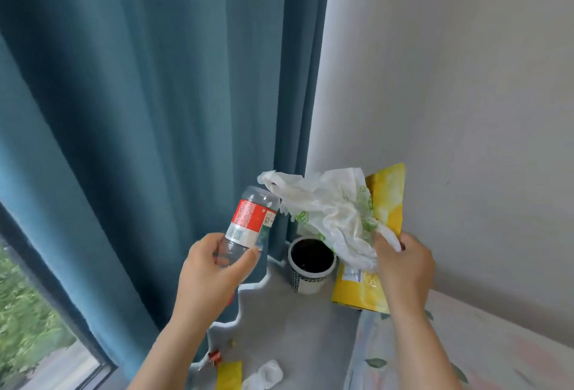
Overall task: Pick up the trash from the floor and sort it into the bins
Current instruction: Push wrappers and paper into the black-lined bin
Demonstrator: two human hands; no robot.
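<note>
My left hand [214,268] grips the neck end of a clear plastic bottle [248,222] with a red and white label, its base tilted up toward the curtain. A crumpled white plastic bag [329,206] with green print and a yellow snack bag [388,200] are held together in my right hand [403,265]. Both hands are raised above a small white bin [310,271] with a dark inside, which stands in the corner. On the grey floor at the bottom lie a yellow wrapper [229,374], a crumpled white piece [267,375] and a small red scrap [215,356].
A tall blue curtain [149,103] hangs on the left, with a window [28,321] beyond it showing greenery. A pale wall [466,79] closes the right side. A bed with a leaf-patterned cover [466,352] fills the lower right. The grey floor [295,327] runs between curtain and bed.
</note>
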